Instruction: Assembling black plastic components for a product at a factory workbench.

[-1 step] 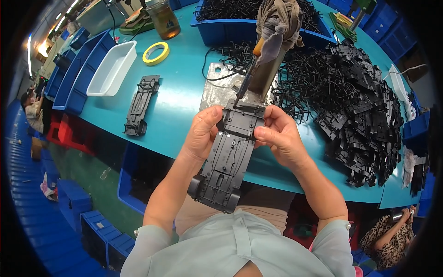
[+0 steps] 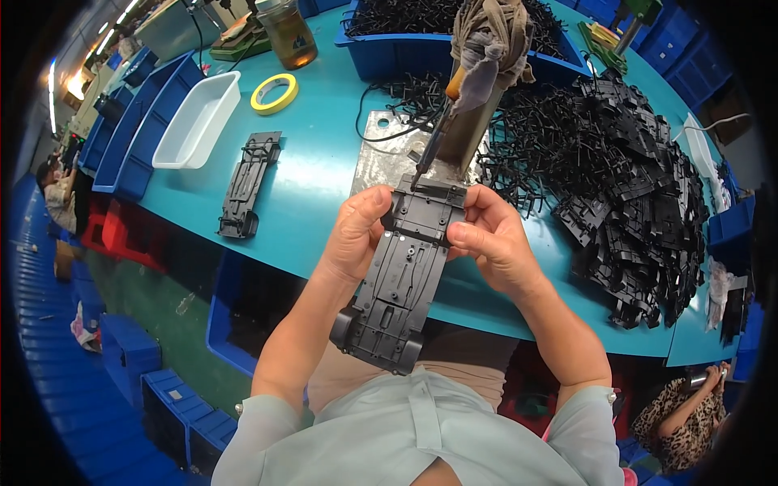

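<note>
Between my two hands is a black plastic toy car chassis, its far end raised and its near end over my lap. My left hand pinches its far left edge, thumb on top. My right hand grips the far right edge, fingers curled under. Just at the chassis's far end, the thin tip of a soldering iron points down; whether it touches the plastic I cannot tell. The iron is fixed to a metal post wrapped in a rag. A second chassis lies on the table to the left.
Right of the post lie a tangle of thin black parts and a heap of black chassis. A blue bin stands behind. To the left are yellow tape, a white tray and a jar of brown liquid.
</note>
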`<state>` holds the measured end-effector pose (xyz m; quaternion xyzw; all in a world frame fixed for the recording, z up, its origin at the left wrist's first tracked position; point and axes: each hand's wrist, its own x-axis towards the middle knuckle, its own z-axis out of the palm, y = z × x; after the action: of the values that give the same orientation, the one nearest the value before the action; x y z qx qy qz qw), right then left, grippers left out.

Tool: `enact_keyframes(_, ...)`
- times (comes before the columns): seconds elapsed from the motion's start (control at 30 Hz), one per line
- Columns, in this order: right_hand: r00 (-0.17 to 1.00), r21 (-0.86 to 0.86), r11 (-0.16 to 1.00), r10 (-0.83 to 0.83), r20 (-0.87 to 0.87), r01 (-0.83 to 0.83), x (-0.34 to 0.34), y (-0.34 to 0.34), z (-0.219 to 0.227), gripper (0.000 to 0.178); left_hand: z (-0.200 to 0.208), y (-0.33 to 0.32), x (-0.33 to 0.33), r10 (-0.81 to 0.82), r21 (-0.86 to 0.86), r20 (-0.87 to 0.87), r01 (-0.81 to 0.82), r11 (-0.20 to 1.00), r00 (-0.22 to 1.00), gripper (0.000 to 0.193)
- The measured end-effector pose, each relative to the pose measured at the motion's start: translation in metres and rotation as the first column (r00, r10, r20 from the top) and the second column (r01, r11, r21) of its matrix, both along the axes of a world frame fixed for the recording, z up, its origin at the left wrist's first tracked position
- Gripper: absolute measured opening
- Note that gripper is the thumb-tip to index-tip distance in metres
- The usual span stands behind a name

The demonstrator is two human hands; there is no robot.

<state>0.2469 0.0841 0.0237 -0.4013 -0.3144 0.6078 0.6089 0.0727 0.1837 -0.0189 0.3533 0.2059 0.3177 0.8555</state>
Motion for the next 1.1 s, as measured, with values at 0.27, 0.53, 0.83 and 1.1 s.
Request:
enact_keyframes(0.27, 1.0, 0.004, 1.0, 0.01, -0.026, -0.01, 0.0, 0.001, -0.001, 0.03, 0.003, -0.001, 0.001, -0.006, 0.012, 0.021, 0.006, 1.0, 1.0, 0.044)
enact_keyframes(0.53, 0.999, 0.01, 1.0, 0.013, -0.034, -0.013, 0.001, 0.002, -0.003, 0.029, 0.001, 0.0, 0.002, 0.0, 0.023, 0.02, -0.001, 1.0, 1.0, 0.044)
enact_keyframes(0.83, 1.0, -0.007, 1.0, 0.007, -0.023, -0.008, 0.002, 0.002, -0.004, 0.028, 0.005, -0.002, 0.003, -0.001, -0.001, -0.016, 0.001, 1.0, 1.0, 0.044)
enact_keyframes(1.1, 1.0, -0.003, 1.0, 0.0, -0.03, 0.0, 0.002, 0.001, -0.005, 0.029, 0.008, -0.003, 0.003, -0.034, -0.017, 0.02, 0.034, 0.999, 0.999, 0.047)
